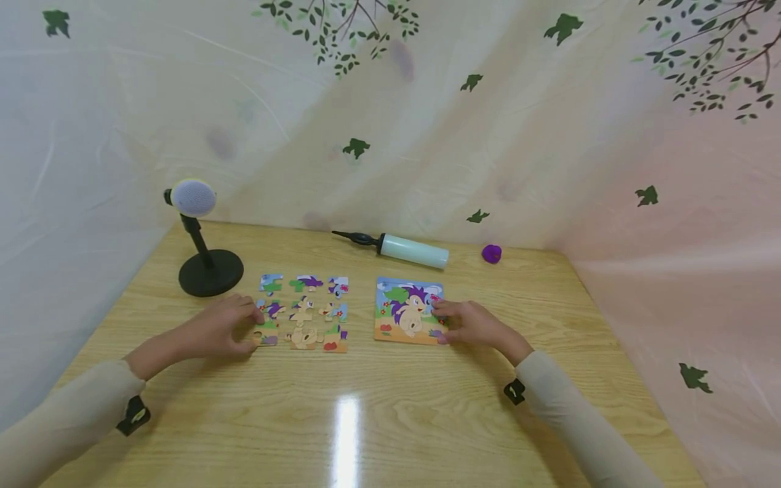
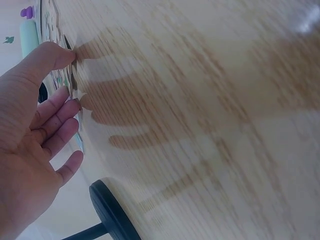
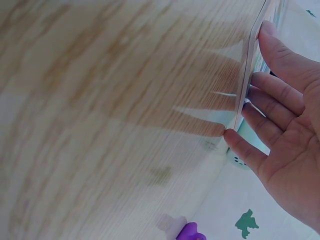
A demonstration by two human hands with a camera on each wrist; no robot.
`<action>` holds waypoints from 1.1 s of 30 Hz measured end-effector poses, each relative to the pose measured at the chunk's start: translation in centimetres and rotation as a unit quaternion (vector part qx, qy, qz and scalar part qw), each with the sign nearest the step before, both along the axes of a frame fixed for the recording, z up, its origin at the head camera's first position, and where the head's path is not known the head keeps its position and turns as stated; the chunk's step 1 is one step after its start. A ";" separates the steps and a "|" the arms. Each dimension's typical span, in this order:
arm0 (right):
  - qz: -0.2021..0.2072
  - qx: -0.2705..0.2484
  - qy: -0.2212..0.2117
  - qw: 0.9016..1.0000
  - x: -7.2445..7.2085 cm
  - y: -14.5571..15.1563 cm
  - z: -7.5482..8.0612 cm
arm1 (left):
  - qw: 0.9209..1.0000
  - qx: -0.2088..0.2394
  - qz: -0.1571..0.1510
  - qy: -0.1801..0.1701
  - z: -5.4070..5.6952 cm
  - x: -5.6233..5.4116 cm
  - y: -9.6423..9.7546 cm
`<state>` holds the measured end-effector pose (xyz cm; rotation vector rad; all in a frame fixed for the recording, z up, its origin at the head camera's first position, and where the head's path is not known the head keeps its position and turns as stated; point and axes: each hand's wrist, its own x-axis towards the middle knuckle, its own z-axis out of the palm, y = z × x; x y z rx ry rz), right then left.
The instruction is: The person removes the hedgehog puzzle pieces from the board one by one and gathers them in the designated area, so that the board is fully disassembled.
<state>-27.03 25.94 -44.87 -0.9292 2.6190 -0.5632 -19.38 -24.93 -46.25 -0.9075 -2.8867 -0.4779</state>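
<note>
In the head view, loose jigsaw pieces (image 1: 303,337) printed with a cartoon animal lie spaced apart in three rows of three. My left hand (image 1: 228,327) is at the left column, with fingertips and thumb touching its outer edge. To the right lies a square picture board (image 1: 410,310) showing a purple-haired hedgehog. My right hand (image 1: 472,324) touches the right side of this board, some fingertips overlapping its picture. In the right wrist view the board's edge (image 3: 243,82) runs along the spread, nearly straight fingers. The left wrist view shows the left fingers (image 2: 61,131) loosely extended beside the pieces.
A round-headed lamp-like device on a black stand (image 1: 210,273) is at the back left. Behind the puzzle lie a pale blue hand pump (image 1: 415,251) with a black nozzle and a small purple object (image 1: 491,254). A leaf-printed curtain (image 1: 427,169) hangs behind the wooden table (image 1: 293,420).
</note>
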 end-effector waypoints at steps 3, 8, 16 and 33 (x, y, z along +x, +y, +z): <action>0.003 0.000 0.005 1.000 0.0 0.1 -0.1 | 1.000 -0.001 0.000 -0.003 0.0 0.0 0.0; 0.003 -0.001 0.005 1.000 -0.1 0.1 -0.2 | 1.000 0.001 -0.006 -0.005 0.1 0.0 0.0; 0.001 -0.003 0.002 1.000 -0.2 0.2 -0.2 | 1.000 0.002 -0.006 -0.007 0.3 0.0 0.0; 0.002 -0.004 0.003 1.000 -0.2 0.1 -0.2 | 1.000 0.007 -0.003 -0.015 0.3 0.0 0.0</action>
